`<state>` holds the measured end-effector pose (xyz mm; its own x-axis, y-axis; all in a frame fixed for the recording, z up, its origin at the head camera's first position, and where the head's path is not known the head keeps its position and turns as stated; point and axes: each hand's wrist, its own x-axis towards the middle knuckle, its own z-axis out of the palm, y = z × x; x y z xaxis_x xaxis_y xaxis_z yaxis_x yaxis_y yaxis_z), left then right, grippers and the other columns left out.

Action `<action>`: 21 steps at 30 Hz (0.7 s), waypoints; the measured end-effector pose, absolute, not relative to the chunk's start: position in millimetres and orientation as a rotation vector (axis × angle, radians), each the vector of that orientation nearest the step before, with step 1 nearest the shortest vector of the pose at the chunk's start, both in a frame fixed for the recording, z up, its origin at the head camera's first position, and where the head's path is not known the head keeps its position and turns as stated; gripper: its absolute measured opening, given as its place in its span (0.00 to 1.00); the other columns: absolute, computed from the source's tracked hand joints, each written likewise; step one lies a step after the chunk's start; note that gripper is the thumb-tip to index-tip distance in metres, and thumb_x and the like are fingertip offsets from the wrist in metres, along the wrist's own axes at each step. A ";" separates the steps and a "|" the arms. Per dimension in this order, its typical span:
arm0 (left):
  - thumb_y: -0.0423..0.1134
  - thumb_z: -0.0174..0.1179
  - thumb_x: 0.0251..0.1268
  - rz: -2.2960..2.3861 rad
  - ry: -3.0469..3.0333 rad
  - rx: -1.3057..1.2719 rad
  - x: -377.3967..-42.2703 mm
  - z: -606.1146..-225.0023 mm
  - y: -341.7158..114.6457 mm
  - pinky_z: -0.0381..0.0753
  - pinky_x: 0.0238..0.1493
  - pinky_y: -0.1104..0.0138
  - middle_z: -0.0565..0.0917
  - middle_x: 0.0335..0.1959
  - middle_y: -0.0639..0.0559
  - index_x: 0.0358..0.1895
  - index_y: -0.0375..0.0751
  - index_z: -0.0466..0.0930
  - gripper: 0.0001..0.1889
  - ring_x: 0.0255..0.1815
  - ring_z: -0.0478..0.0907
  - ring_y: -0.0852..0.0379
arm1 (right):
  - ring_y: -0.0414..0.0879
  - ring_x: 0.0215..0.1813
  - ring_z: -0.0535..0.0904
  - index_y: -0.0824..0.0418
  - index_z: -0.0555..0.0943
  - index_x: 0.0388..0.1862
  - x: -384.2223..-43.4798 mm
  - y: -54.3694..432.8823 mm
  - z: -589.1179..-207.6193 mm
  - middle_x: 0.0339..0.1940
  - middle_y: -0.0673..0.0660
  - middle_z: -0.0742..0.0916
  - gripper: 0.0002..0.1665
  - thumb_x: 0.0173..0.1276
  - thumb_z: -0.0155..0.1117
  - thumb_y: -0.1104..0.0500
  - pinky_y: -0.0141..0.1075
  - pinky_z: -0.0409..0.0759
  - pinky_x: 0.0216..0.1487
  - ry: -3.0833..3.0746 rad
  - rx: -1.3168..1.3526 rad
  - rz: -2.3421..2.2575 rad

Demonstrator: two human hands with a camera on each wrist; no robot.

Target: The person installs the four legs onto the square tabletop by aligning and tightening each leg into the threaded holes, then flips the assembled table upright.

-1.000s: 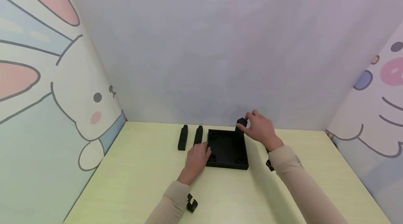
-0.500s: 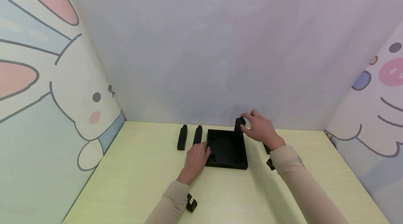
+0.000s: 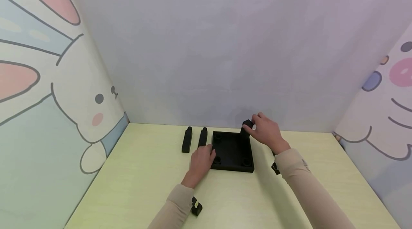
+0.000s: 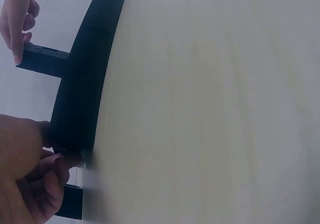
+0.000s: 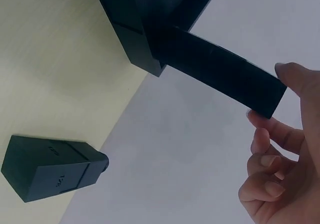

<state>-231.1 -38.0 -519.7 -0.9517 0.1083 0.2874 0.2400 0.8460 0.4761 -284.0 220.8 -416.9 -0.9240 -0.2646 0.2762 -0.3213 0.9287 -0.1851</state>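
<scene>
A black post [image 5: 222, 74] stands upright at the far right corner of a black square tray [image 3: 232, 168], its top pinched between thumb and fingers of the right hand [image 3: 266, 130]. Whether its foot is fully seated cannot be told; if not, a sideways push could tip it or let it jam crooked. The left hand [image 3: 200, 161] grips the tray's left edge; a slackened grip might let the tray slide. Beside that hand lies a loose post [image 3: 202, 138], which a stray knuckle could nudge; another post [image 3: 187, 139] lies further left. Right of the tray, a third loose post [image 5: 52, 169] bears small marks, too blurred to read. Marks on the right sleeve [image 3: 291, 164] are equally illegible; no brand can be made out.
</scene>
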 end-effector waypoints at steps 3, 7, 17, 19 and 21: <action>0.40 0.61 0.73 -0.765 -2.771 -0.269 -230.8 -520.3 -37.5 0.54 0.14 0.70 0.67 0.12 0.58 0.22 0.46 0.72 0.17 0.12 0.58 0.64 | 0.45 0.20 0.69 0.62 0.80 0.50 -283.9 221.3 -415.0 0.40 0.60 0.80 0.31 0.70 0.63 0.35 0.37 0.66 0.21 -2.877 0.406 0.332; 0.40 0.61 0.73 -0.765 -2.770 -0.265 -230.9 -519.8 -38.4 0.53 0.14 0.70 0.66 0.12 0.58 0.22 0.46 0.73 0.17 0.12 0.58 0.64 | 0.47 0.20 0.68 0.55 0.75 0.67 -284.5 221.1 -407.4 0.45 0.61 0.80 0.31 0.71 0.57 0.40 0.38 0.65 0.20 -2.927 0.428 0.330; 0.40 0.60 0.74 -0.778 -2.780 -0.278 -231.7 -520.1 -38.0 0.54 0.14 0.70 0.66 0.12 0.58 0.23 0.46 0.73 0.17 0.12 0.58 0.64 | 0.46 0.19 0.67 0.58 0.80 0.61 -284.6 222.7 -407.7 0.40 0.60 0.80 0.23 0.72 0.59 0.49 0.38 0.64 0.20 -2.852 0.515 0.288; 0.40 0.60 0.74 -0.775 -2.775 -0.272 -231.5 -519.9 -37.8 0.53 0.14 0.70 0.66 0.12 0.58 0.22 0.46 0.73 0.17 0.12 0.58 0.64 | 0.45 0.20 0.69 0.60 0.81 0.58 -285.0 222.9 -409.5 0.40 0.61 0.80 0.23 0.72 0.62 0.47 0.38 0.67 0.21 -2.838 0.511 0.278; 0.40 0.61 0.73 -0.767 -2.766 -0.269 -231.4 -519.6 -37.6 0.54 0.14 0.70 0.66 0.12 0.58 0.22 0.46 0.72 0.17 0.12 0.58 0.64 | 0.45 0.21 0.70 0.62 0.81 0.56 -285.0 222.8 -410.4 0.40 0.61 0.81 0.24 0.72 0.63 0.45 0.38 0.69 0.21 -2.830 0.506 0.277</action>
<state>-231.4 -37.6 -519.6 -0.9497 0.1083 0.2939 0.2441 0.8438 0.4779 -285.0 222.8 -410.4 -0.9077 -0.3136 0.2786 -0.3617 0.9216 -0.1411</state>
